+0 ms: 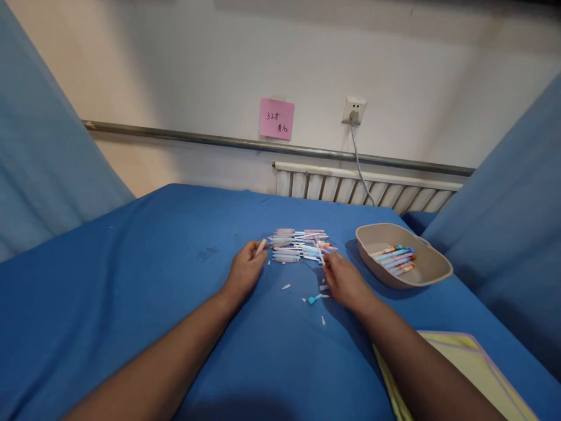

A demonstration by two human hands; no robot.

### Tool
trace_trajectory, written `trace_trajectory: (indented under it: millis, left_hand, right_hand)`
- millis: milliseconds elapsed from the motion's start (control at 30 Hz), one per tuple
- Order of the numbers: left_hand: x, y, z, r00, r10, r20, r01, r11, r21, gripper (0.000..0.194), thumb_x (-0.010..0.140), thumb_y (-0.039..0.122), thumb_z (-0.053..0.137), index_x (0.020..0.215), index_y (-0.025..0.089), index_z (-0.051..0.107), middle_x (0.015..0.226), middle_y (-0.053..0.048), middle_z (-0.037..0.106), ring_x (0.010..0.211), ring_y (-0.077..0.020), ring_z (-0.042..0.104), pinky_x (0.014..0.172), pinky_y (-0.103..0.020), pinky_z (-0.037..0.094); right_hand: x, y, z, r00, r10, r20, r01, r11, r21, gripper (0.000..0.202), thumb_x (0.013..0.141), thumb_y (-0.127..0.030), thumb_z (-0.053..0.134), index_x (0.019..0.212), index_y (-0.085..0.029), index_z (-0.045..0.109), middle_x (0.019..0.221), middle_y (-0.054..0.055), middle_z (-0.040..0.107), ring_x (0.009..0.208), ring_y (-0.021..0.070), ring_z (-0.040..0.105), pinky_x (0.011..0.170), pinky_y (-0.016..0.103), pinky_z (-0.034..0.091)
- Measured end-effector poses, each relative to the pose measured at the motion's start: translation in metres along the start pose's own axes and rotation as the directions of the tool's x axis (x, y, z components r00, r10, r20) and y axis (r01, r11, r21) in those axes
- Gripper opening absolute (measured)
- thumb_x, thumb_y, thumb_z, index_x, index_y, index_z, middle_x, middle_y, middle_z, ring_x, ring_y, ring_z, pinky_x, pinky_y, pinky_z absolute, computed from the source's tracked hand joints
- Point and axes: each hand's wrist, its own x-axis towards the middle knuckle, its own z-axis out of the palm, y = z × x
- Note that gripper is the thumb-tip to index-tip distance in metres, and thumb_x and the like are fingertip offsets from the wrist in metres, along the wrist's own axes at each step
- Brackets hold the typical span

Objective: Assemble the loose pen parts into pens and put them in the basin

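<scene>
**Pen parts in both grips**

Left grip [246, 266] is clamping a pale pink, pen-like barrel [260, 246]; right grip [345, 280] is pinching a slim white stick [320, 254]. Pastel plastic pen parts [287, 249] are lying between them. Step in hand, seemingly: selecting pieces. Next move is probably calling for aligning barrel and stick.

Pink note [276, 119] above a metal rail [197, 137]; plugged-in socket [354, 110]; white radiator [345, 190]; blue curtain [48, 146] at left

Pen barrel [261, 246] ptly. hidden by L hand [245, 267] (cloth [460, 352] cut off btm.).
</scene>
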Motion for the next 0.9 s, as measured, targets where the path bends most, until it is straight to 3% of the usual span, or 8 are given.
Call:
trace_trajectory:
  millis: [67,133,267,367,667,800,900]
  left_hand:
    - [-0.002,0.005,0.007,0.995,0.074,0.073,-0.084,0.984,0.156,0.019,0.075,0.034,0.052,0.083,0.018,0.060,0.062,0.002,0.056,0.058,-0.0154,0.051,0.054,-0.024,0.034]
    - [-0.003,0.011,0.019,0.973,0.152,0.172,-0.199,0.931,0.306,0.015,0.077,0.032,0.053,0.078,0.019,0.062,0.068,0.000,0.060,0.065,-0.0175,0.054,0.059,-0.026,0.036]
    - [0.004,0.019,0.047,0.930,0.223,0.292,-0.340,0.824,0.453,0.013,0.080,0.029,0.055,0.087,0.021,0.063,0.087,-0.005,0.064,0.082,-0.0214,0.057,0.070,-0.028,0.039]
    - [0.012,0.021,0.058,0.910,0.227,0.347,-0.388,0.764,0.516,0.016,0.082,0.030,0.054,0.093,0.021,0.063,0.093,-0.007,0.063,0.087,-0.0226,0.057,0.073,-0.030,0.040]
    - [0.013,0.021,0.046,0.846,0.236,0.478,-0.489,0.702,0.518,0.021,0.087,0.030,0.046,0.075,0.020,0.060,0.077,-0.004,0.060,0.071,-0.0180,0.055,0.062,-0.026,0.036]
    - [0.011,0.019,0.039,0.818,0.228,0.528,-0.488,0.761,0.427,0.017,0.082,0.026,0.049,0.069,0.019,0.058,0.070,-0.001,0.059,0.065,-0.0155,0.052,0.059,-0.023,0.035]
    - [0.014,0.016,0.037,0.822,0.218,0.526,-0.444,0.823,0.353,0.015,0.079,0.025,0.050,0.069,0.018,0.059,0.069,0.000,0.058,0.065,-0.0152,0.051,0.060,-0.023,0.035]
  right_hand:
    - [-0.002,0.006,-0.003,0.989,0.099,-0.113,-0.081,0.985,0.154,0.018,0.087,-0.020,0.041,0.098,-0.015,0.055,0.093,0.010,0.061,0.084,0.0198,0.057,0.073,0.029,0.043]
    - [-0.004,0.011,-0.005,0.970,0.189,-0.150,-0.142,0.950,0.280,0.020,0.089,-0.024,0.039,0.099,-0.016,0.054,0.088,0.008,0.063,0.080,0.0194,0.059,0.069,0.028,0.043]
    - [-0.004,0.015,-0.001,0.975,0.211,-0.073,-0.169,0.910,0.378,0.022,0.089,-0.023,0.037,0.099,-0.018,0.056,0.085,0.006,0.066,0.077,0.0183,0.061,0.067,0.027,0.043]
    - [-0.002,0.017,0.003,0.981,0.191,-0.032,-0.163,0.902,0.399,0.021,0.088,-0.021,0.039,0.097,-0.019,0.058,0.090,0.005,0.067,0.080,0.0178,0.062,0.068,0.026,0.043]
    - [0.003,0.020,0.007,0.988,0.152,0.006,-0.139,0.885,0.445,0.020,0.088,-0.022,0.039,0.094,-0.020,0.058,0.075,0.001,0.064,0.063,0.0147,0.058,0.056,0.023,0.039]
    - [0.004,0.023,0.008,0.988,0.152,-0.002,-0.135,0.886,0.444,0.020,0.088,-0.021,0.041,0.094,-0.020,0.060,0.078,0.002,0.065,0.068,0.0152,0.058,0.058,0.023,0.039]
    - [0.004,0.023,0.009,0.990,0.141,-0.002,-0.125,0.884,0.450,0.020,0.088,-0.021,0.041,0.095,-0.020,0.060,0.077,0.002,0.065,0.068,0.0154,0.058,0.058,0.023,0.039]
